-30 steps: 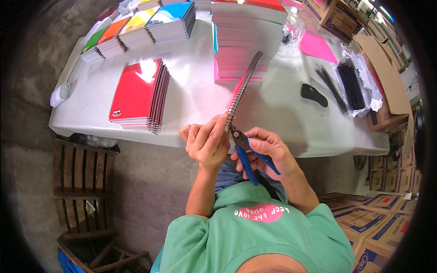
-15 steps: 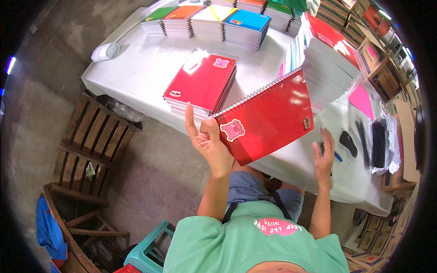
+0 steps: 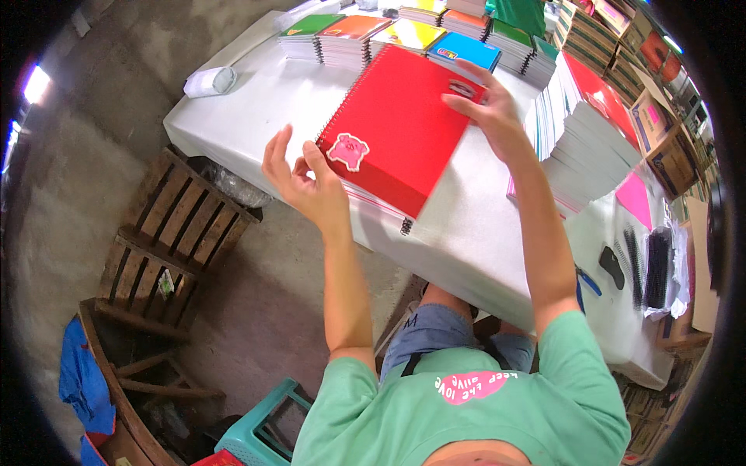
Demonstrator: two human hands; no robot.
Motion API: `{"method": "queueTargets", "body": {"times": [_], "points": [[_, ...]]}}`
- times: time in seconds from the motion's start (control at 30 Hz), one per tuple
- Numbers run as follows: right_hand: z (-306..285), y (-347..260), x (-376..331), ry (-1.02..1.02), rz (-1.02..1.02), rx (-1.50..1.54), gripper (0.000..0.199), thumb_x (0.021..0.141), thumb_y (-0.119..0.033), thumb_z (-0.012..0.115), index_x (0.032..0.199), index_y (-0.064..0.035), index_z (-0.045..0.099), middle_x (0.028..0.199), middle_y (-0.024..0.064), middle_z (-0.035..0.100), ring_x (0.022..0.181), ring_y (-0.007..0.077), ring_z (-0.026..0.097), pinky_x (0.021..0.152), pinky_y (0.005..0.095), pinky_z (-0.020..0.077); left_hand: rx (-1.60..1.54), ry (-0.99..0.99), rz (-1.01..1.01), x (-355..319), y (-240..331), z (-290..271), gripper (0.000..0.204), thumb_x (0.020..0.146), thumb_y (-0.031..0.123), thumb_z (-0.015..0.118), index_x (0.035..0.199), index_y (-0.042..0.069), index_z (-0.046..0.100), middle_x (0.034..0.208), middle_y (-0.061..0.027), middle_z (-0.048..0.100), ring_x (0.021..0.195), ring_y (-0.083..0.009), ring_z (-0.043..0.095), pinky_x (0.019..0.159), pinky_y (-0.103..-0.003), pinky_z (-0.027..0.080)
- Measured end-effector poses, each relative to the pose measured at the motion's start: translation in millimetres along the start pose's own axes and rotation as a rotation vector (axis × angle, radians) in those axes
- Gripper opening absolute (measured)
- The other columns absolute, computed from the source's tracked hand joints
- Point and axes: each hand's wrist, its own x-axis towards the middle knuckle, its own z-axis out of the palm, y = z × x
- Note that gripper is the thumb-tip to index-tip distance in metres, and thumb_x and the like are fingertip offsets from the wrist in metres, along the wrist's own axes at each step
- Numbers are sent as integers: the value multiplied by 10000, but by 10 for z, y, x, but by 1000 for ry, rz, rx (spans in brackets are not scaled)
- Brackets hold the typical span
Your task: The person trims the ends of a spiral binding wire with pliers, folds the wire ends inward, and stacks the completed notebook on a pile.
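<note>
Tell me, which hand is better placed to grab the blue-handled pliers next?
Probably the right hand: the blue-handled pliers lie toward the right of the table, on its own side. The left hand is farther away, at the red notebook's left corner.

A teal stool (image 3: 242,436) stands near a wooden frame (image 3: 157,253).

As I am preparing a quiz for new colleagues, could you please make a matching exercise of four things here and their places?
1. Red notebook
2. Turquoise stool
3. Blue-handled cutters
4. Blue-topped notebook stack

A. Off the table, lower left
B. On the table, right of the right forearm
C. At the table's far side
D. Between left hand and right hand

Pairs: 1-D, 2-A, 3-B, 4-C
</note>
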Motion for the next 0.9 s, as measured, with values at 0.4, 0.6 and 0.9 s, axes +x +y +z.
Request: {"method": "queueTargets", "body": {"times": [0.4,0.6,0.9], "points": [[186,1195,98,91,260,-124,384,864,-336,623,1080,-20,636,1049,67,628,1014,139,549,889,266,421,82,-193,-263,-276,-849,-10,406,944,326,486,1177,-2,535,1160,-144,523,1066,-240,514,924,-365,379],[495,1496,73,489,211,90,352,898,-335,561,996,-11,659,910,79,679,876,141,602,806,273,453,-214,55,-452,-499,-871,357,396,987,324,319,1046,-14,517,987,-119,526,933,-209,550,830,-327,449],[300,1149,-36,513,-231,-560,322,889,-314,563,1133,-105,587,1090,137,556,1101,319,482,954,398,376,-407,77,-648,-479,-847,386,462,975,379,261,1294,69,386,1193,-144,483,1096,-267,488,966,-436,423]]}}
